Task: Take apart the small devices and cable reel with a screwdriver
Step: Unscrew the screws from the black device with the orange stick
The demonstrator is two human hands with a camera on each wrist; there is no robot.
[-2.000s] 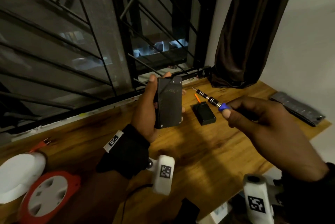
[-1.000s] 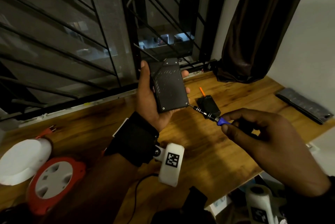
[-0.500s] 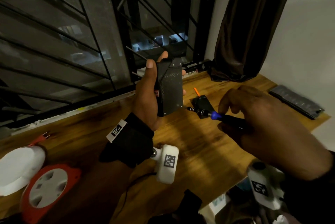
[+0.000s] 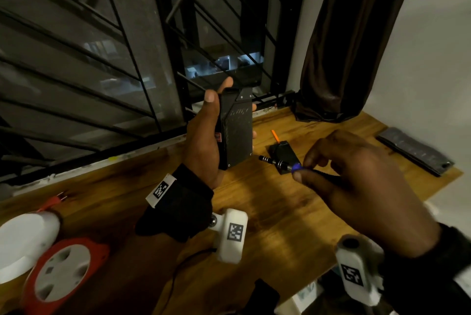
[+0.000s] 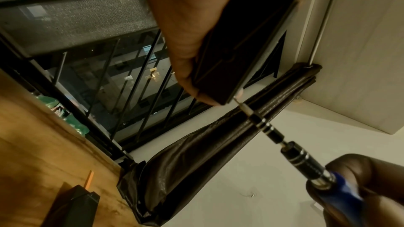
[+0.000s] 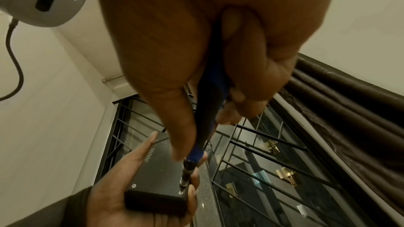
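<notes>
Wooden desk (image 4: 267,225) under a barred window, dark curtain (image 4: 344,47) at the far right corner; scene is being lit dimly.

Item 1: flat black device (image 4: 237,131), being held upright above the desk's far edge by the left hand (image 4: 204,141), thumb and fingers wrapped round its long sides. Casing appears closed; two screws are being shown at its lower corners.

Item 2: screwdriver (image 4: 279,163), blue collar, being pinched by the right hand (image 4: 356,182) between thumb and fingertips. Tip is being set at the lower corner screw per wrist views.

Item 3: small black box (image 4: 284,155) w/ orange tab, lying near the far edge, apparently unopened.

Item 4: cable reel (image 4: 61,271), red/white, at the near left corner; plug is lying beside it; untouched.

Progress est.: early stage; first device is only being started, rest outstanding.

Obscured: bit engagement w/ screw not certain; any removed screws not being seen; white round object (image 4: 23,243) cut off at left; grey strip (image 4: 413,154) at right edge blurred, ID not possible.
</notes>
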